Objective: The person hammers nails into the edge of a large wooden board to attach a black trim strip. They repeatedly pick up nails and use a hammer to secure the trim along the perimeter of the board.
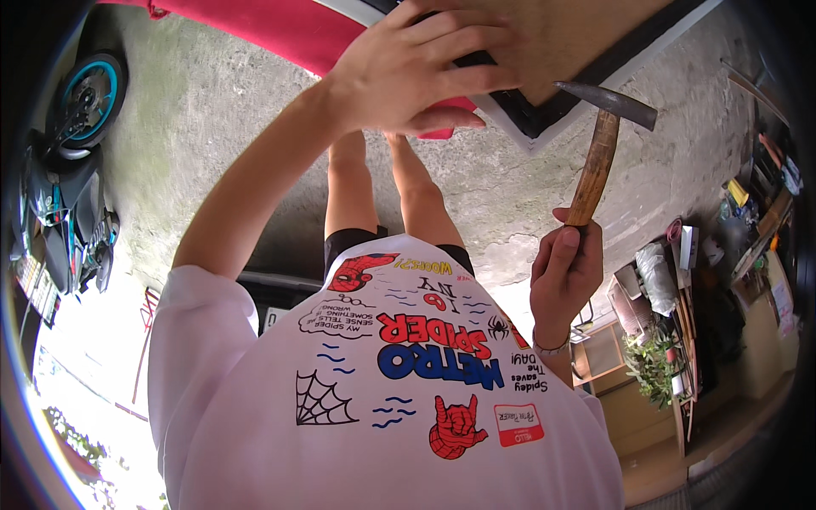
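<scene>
Two hands up in head view: left hand [416, 64] lies flat, fingers spread, on the brown board [586, 34] at top. Right hand [565, 263] fists the wooden handle of a hammer [599, 140], head just below the board's black-edged corner.

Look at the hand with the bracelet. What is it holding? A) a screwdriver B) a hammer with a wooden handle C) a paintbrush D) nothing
B: the right hand, the one with the bracelet at its wrist, is closed around the lower end of the wooden handle of a hammer, whose dark metal head points at the framed board that the left hand presses on.
</scene>
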The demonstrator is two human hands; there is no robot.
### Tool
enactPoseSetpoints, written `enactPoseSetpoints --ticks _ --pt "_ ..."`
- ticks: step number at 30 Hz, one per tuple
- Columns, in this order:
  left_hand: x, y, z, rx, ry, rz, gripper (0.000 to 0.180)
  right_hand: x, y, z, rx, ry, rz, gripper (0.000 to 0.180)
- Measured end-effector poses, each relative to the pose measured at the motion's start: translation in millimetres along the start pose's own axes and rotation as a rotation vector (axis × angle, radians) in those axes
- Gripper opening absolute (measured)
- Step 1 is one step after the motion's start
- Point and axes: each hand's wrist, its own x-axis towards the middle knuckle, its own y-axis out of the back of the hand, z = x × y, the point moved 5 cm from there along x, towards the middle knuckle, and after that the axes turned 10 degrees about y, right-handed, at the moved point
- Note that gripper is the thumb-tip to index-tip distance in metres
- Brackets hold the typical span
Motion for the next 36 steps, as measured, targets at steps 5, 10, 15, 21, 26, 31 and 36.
enactPoseSetpoints --ticks 5,10,15,21,26,31,36 --pt "-14.6 -13.5 14.9 0.179 0.098 -0.033 0.034 -0.6 4.7 6.0 0.015 -0.011 0.013 0.032" --pt "4.1 -8.4 25.5 0.103 0.120 -0.211 0.025 -1.6 4.1 8.3 0.059 -0.010 0.006 0.030" --pt "20.4 -5.6 22.9 0.017 0.061 -0.283 0.020 -1.9 6.8 9.5 0.071 -0.012 0.000 0.028" --pt "45.7 -6.5 15.7 0.018 0.040 -0.676 0.032 -4.4 13.0 14.4 0.108 -0.037 0.041 0.029" --pt "47.2 2.5 6.4 -0.099 -0.093 -0.598 0.031 -5.0 19.0 17.4 0.124 -0.054 0.041 0.028" --pt "65.5 -8.1 18.3 -0.090 -0.154 -0.773 0.016 0.5 21.0 22.4 0.063 -0.010 0.035 0.028" --pt "90.5 -12.7 32.8 0.089 -0.275 -1.161 0.008 -0.5 23.3 23.9 0.111 -0.020 0.056 0.029"
